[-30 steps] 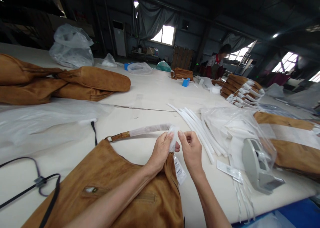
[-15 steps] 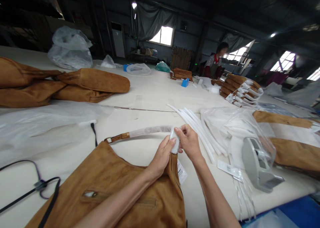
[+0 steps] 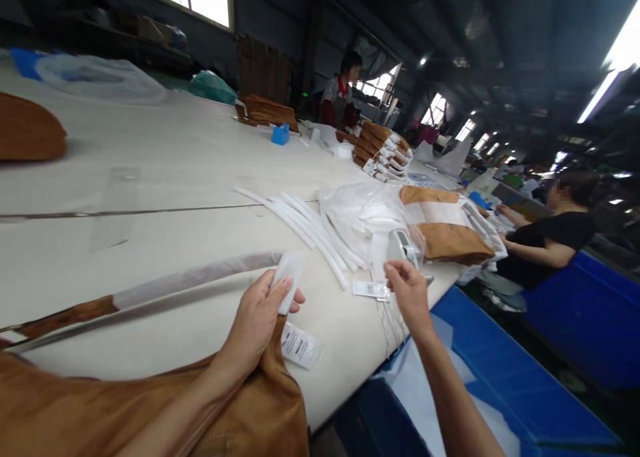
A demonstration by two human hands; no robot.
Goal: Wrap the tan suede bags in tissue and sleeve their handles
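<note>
Gripping one white sleeve, the left hand sits by one tag.

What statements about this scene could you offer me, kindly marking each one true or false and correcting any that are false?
1. The left hand holds a white sleeve. True.
2. A white-wrapped strap lies across the table, above the tan suede bag. True.
3. The right hand grips that strap. False: it is apart from the strap, beside a white barcode tag.
4. The white tubes sit inside a blue crate. False: the white tubes lie on the table.
5. A co-worker in a black top sits at the right of the view. True.
</note>
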